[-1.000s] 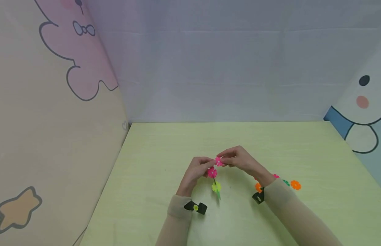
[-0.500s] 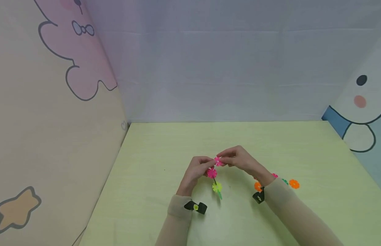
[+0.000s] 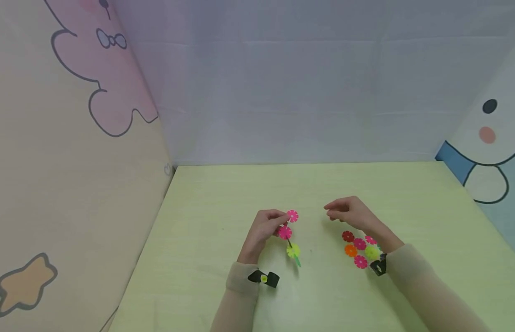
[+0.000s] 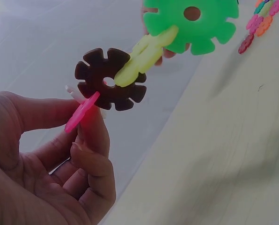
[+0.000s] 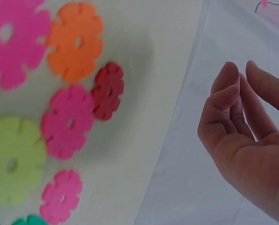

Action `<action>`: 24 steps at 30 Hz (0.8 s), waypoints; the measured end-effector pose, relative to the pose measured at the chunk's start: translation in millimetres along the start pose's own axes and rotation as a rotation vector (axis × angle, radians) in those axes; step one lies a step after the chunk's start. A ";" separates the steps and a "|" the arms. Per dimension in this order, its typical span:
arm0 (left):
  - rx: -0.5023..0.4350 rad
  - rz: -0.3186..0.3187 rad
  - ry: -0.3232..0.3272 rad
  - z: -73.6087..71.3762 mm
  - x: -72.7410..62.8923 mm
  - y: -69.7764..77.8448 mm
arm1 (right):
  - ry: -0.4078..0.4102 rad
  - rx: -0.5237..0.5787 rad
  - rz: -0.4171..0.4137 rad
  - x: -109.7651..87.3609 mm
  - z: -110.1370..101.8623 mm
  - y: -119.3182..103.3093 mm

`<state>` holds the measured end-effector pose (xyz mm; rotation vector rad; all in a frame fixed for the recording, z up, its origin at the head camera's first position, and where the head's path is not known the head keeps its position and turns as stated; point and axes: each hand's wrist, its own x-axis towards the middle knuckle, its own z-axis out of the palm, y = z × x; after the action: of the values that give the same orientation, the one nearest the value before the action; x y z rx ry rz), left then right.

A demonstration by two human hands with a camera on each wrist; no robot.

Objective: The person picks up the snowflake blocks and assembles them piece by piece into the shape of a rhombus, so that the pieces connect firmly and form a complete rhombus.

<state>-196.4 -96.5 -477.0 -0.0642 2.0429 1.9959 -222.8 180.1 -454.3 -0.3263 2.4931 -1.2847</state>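
My left hand (image 3: 261, 230) pinches a chain of interlocking snowflake discs. At its top end sits a bright pink disc (image 3: 292, 216), with a deeper pink disc (image 3: 284, 232) below. A white edge shows between the fingers in the left wrist view. From there hang a dark brown disc (image 4: 95, 70), a yellow disc (image 4: 142, 61) and a green disc (image 4: 209, 28), each slotted into its neighbour at an angle. Away to the right, my right hand (image 3: 359, 216) hovers over the table with loosely bent fingers and holds nothing; thumb and fingertips are apart in the right wrist view.
Loose snowflake discs lie grouped under my right wrist: a red disc (image 5: 107, 91), an orange disc (image 5: 76, 42), a yellow-green disc (image 5: 15, 161) and several pink ones. My right forearm partly covers them. Behind the pale table (image 3: 224, 184) hangs a light cloth (image 3: 282, 92).
My right hand has let go of the top pink disc and moved right, uncovering more loose discs. The pink disc stays on the chain; my left hand has hardly moved.
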 end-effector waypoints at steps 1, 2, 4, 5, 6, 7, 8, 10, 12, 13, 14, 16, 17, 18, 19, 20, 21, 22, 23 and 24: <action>0.004 0.002 0.003 -0.4 -0.3 0.3 | 0.003 -0.034 -0.005 -1.3 -2.8 4.0; 0.008 0.004 0.005 -0.9 -0.2 0.4 | 0.006 -0.069 -0.008 -2.5 -5.2 7.4; 0.008 0.008 0.006 -1.6 -0.2 0.8 | 0.004 -0.136 0.000 -4.9 -8.7 13.4; 0.010 0.010 0.006 -1.9 -0.2 1.0 | -0.003 -0.174 0.008 -5.9 -9.9 16.4; 0.010 0.010 0.007 -2.0 -0.2 1.2 | -0.015 -0.209 0.013 -6.9 -10.8 19.1; 0.010 0.008 0.008 -2.2 -0.2 1.3 | -0.030 -0.238 0.030 -8.0 -11.5 21.4; 0.010 0.005 0.008 -2.3 -0.1 1.2 | -0.051 -0.265 0.046 -9.2 -12.4 23.3; 0.010 0.004 0.013 -2.4 0.2 1.0 | -0.085 -0.318 0.075 -11.8 -12.9 26.7; 0.012 0.003 0.016 -2.5 0.3 0.5 | -0.111 -0.350 0.084 -14.7 -13.7 29.3; 0.013 0.004 0.017 -2.5 0.6 -0.1 | -0.121 -0.361 0.087 -16.0 -14.2 30.3; 0.014 0.004 0.017 -2.6 0.8 -0.7 | -0.127 -0.368 0.083 -17.3 -14.5 31.4; 0.012 0.010 0.013 -2.6 0.9 -1.3 | -0.134 -0.375 0.068 -19.5 -15.2 32.9; 0.012 0.011 0.012 -2.6 0.7 -1.4 | -0.138 -0.374 0.060 -20.2 -15.7 33.4; 0.013 0.014 0.010 -2.6 0.6 -1.6 | -0.139 -0.374 0.055 -20.9 -15.8 33.7; 0.012 0.015 0.011 -2.5 0.6 -1.6 | -0.140 -0.373 0.049 -21.1 -16.1 34.2; 0.012 0.015 0.013 -2.4 0.7 -1.7 | -0.140 -0.373 0.044 -21.3 -16.1 34.7; 0.015 0.016 0.014 -2.1 0.6 -1.7 | -0.141 -0.373 0.038 -21.2 -16.3 35.3; 0.016 0.013 0.015 -1.9 0.3 -1.8 | -0.139 -0.372 0.038 -21.2 -16.2 35.9; 0.017 0.013 0.018 -1.5 0.2 -1.7 | -0.139 -0.371 0.037 -21.0 -15.9 36.9; 0.016 0.011 0.019 -1.3 0.2 -1.8 | -0.137 -0.371 0.039 -20.9 -15.5 37.9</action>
<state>-196.4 -97.9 -478.8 -0.0689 2.0744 1.9926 -211.5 220.4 -473.3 -0.4315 2.5936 -0.7506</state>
